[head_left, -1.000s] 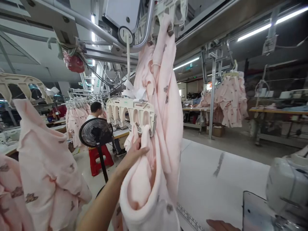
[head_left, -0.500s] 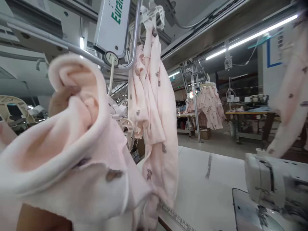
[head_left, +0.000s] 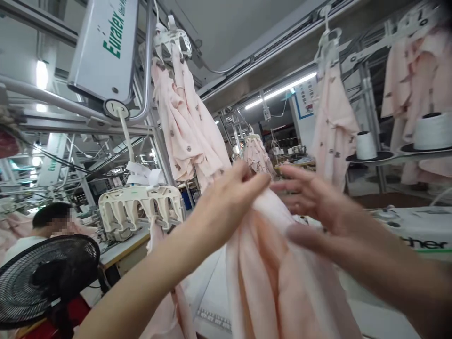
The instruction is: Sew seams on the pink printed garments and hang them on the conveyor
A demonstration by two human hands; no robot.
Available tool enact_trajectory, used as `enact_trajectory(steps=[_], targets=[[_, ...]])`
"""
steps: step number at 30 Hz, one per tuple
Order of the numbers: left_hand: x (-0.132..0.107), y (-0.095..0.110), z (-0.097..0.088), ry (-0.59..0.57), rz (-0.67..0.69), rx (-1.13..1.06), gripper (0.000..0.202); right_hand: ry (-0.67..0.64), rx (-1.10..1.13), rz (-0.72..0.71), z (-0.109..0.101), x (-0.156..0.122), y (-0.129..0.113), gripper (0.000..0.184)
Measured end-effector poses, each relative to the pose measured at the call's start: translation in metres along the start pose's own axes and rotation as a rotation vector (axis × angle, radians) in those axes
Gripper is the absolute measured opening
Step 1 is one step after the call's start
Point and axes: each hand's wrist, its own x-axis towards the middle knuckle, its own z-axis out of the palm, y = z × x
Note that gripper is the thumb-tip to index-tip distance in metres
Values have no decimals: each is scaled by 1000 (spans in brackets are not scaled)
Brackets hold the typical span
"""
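My left hand (head_left: 226, 202) is closed on the upper edge of a pale pink fabric garment (head_left: 261, 263), which hangs down in folds in front of me. My right hand (head_left: 319, 205), slightly blurred, is beside the garment's right edge with fingers and thumb apart. Whether its thumb touches the cloth I cannot tell. Behind my left hand, another pink garment with small dark motifs (head_left: 190, 127) hangs from a white clip hanger (head_left: 173, 44).
A cream multi-clip hanger (head_left: 141, 202) is at left, below a grey Euratex unit (head_left: 106, 52). Lower left are a black fan (head_left: 52, 278) and a seated person (head_left: 49, 223). Thread cones (head_left: 365, 145) and a white sewing machine (head_left: 416, 230) are at right, with more hanging garments (head_left: 334, 122).
The view has turned to the right and up. The cloth that filled the left side is now lower and central, held by my left hand. Both hands have come into view.
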Motion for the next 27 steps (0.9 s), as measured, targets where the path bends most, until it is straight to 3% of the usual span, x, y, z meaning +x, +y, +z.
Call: enact_trajectory(steps=[3, 5, 7, 9, 10, 12, 13, 14, 16, 18, 20, 22, 24, 27], targets=[[-19, 4, 43, -99, -35, -55, 28, 26, -267, 19, 8, -2, 6, 56], [-39, 3, 68, -146, -163, -195, 32, 69, -416, 71, 7, -8, 18, 50], [-57, -2, 81, -234, -348, -493, 26, 12, -404, 162, 1, -16, 28, 36], [-69, -9, 85, -407, -488, -908, 11, -166, -236, 257, -4, -26, 38, 18], [-73, -12, 85, -511, -526, -1112, 15, -295, -84, 324, -4, -34, 44, 18], [-80, -12, 90, -691, -540, -1395, 26, -519, 325, 523, 4, -59, 58, 33], [-84, -8, 96, -743, -524, -1455, 27, -570, 532, 638, 12, -75, 66, 41], [-89, -1, 106, -756, -508, -1459, 26, -570, 711, 751, 21, -94, 74, 49], [-101, 20, 130, -697, -482, -1363, 19, -423, 862, 910, 38, -134, 89, 58], [-116, 47, 155, -604, -500, -1268, 15, -318, 685, 997, 46, -165, 94, 59], [-126, 72, 170, -553, -571, -1277, 15, -272, 309, 953, 41, -176, 92, 55], [-129, 88, 174, -535, -643, -1361, 13, -160, -18, 760, 29, -168, 86, 44], [-126, 96, 173, -524, -672, -1429, 10, -63, -79, 599, 18, -150, 81, 31], [-118, 98, 173, -504, -624, -1425, 9, -131, 97, 566, 15, -125, 82, 24]])
